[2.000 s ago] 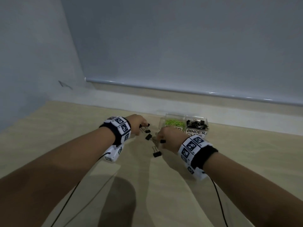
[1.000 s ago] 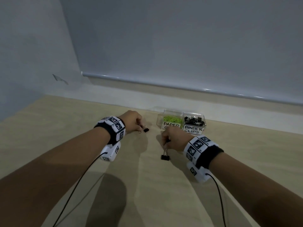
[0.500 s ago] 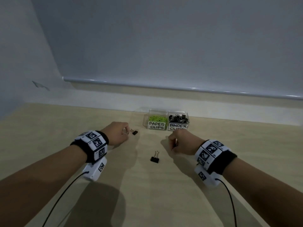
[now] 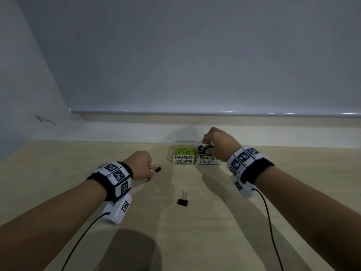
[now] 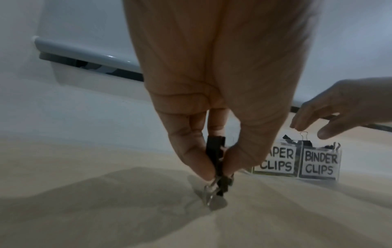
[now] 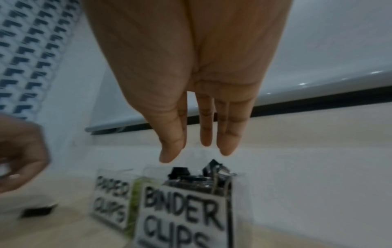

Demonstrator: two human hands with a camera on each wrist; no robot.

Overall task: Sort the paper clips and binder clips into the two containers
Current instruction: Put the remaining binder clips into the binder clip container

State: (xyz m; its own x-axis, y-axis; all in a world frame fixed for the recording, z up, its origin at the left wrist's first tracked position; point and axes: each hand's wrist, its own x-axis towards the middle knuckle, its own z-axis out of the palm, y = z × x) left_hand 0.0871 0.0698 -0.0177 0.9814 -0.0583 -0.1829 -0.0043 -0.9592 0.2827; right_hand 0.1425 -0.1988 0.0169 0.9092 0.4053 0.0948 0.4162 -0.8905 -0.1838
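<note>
Two clear boxes stand side by side at the back of the table. The one labelled PAPER CLIPS (image 4: 183, 159) holds green clips. The other, labelled BINDER CLIPS (image 4: 208, 160) (image 6: 182, 209), holds black ones. My right hand (image 4: 209, 142) (image 6: 197, 151) hovers just over the binder-clip box with straight fingers and nothing in it. A clip's wire handle (image 5: 304, 134) sticks up under that hand. My left hand (image 4: 151, 170) (image 5: 214, 167) is low over the table, left of the boxes, and pinches black binder clips (image 5: 215, 151). One black binder clip (image 4: 183, 200) lies alone on the table between my arms.
The light wooden table (image 4: 195, 241) ends at a white wall ledge (image 4: 117, 132) just behind the boxes. A grey rail (image 4: 214, 112) runs above it. Cables hang from both wrist cameras.
My right hand has risen from the table to above the binder-clip box and its fingers have straightened. The left hand still pinches its clips in about the same place.
</note>
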